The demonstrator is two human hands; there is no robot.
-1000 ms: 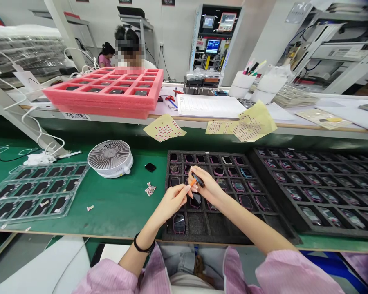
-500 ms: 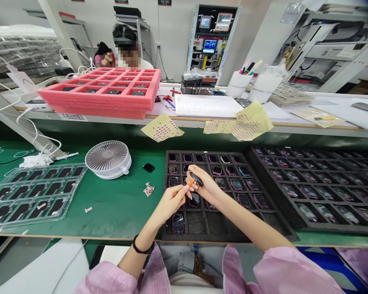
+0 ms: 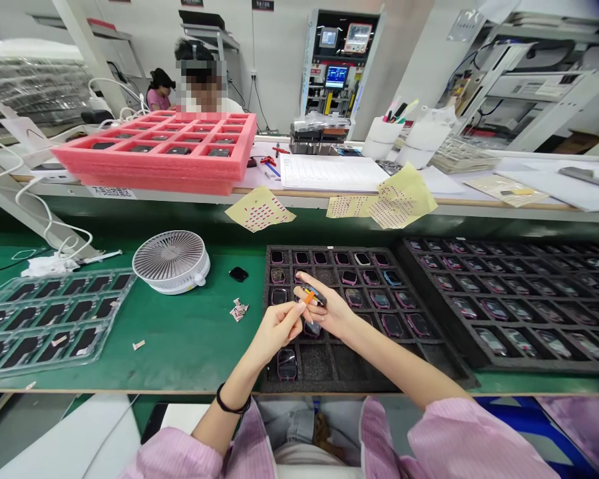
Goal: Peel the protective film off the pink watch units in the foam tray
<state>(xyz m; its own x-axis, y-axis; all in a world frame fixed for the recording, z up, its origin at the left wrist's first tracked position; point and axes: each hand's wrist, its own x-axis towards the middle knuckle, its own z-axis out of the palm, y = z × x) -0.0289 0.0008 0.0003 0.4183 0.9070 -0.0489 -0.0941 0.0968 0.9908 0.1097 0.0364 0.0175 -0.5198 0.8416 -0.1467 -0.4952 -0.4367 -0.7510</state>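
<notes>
My left hand (image 3: 283,327) pinches the end of a thin orange strip (image 3: 309,297) between thumb and fingers. In my right hand (image 3: 335,311) lies a small dark watch-like device (image 3: 319,297), held with the index finger stretched out past it. The strip meets the device, though the exact contact is too small to make out. Both hands are over a black foam tray (image 3: 319,364), whose compartments hold several watch-like units with dark faces, such as the watch (image 3: 287,364) at its near left. My hands hide some of the middle compartments.
A white fan (image 3: 170,261) stands left of the tray, near a black watch face (image 3: 238,273) and small labelled pieces (image 3: 238,310). Farther left lies a clear plastic tray (image 3: 40,352). A second foam tray (image 3: 459,332) is at right. Pink foam (image 3: 150,169) rests on the shelf, with a co-worker (image 3: 202,90) behind.
My right hand has turned slightly and its index finger has straightened, showing more of the device. The left hand keeps its pinch on the orange strip. The view has shifted a little.
</notes>
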